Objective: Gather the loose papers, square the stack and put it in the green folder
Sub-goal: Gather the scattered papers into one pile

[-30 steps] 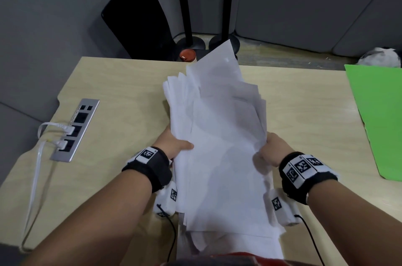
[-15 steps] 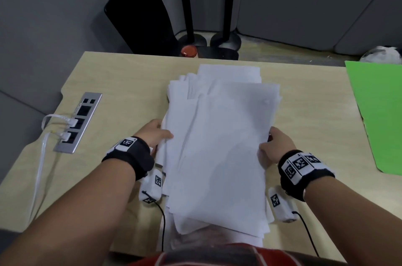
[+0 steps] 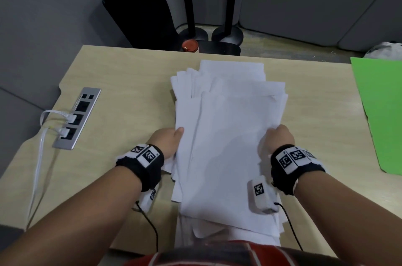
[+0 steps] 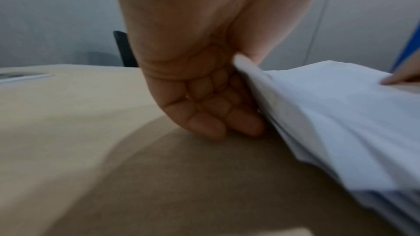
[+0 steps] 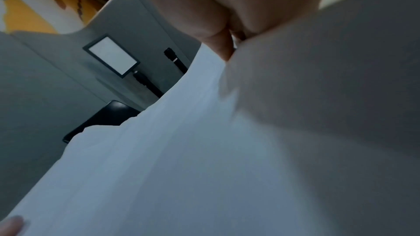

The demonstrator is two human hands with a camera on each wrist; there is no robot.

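Papers (image 3: pixel 226 139) lie in an uneven pile at the table's (image 3: pixel 121 74) centre, edges fanned toward 12 o'clock. Left hand (image 3: pixel 167 142) clamps the pile's 9 o'clock edge, thumb on top, fingers (image 4: pixel 218 114) curled beneath; right hand (image 3: pixel 279 138) pinches the 3 o'clock edge. Green folder (image 3: pixel 382 113) waits well apart at 3 o'clock. Best to loosen both grips, stand the sheets up and tap them level.

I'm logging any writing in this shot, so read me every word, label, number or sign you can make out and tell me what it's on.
No text is readable in any view.
Wristbands: black-and-white square marker patterns, no letters or numbers.
Power strip: small marks along its edge, too small to read.
Papers: look blank.
Green folder: plain.
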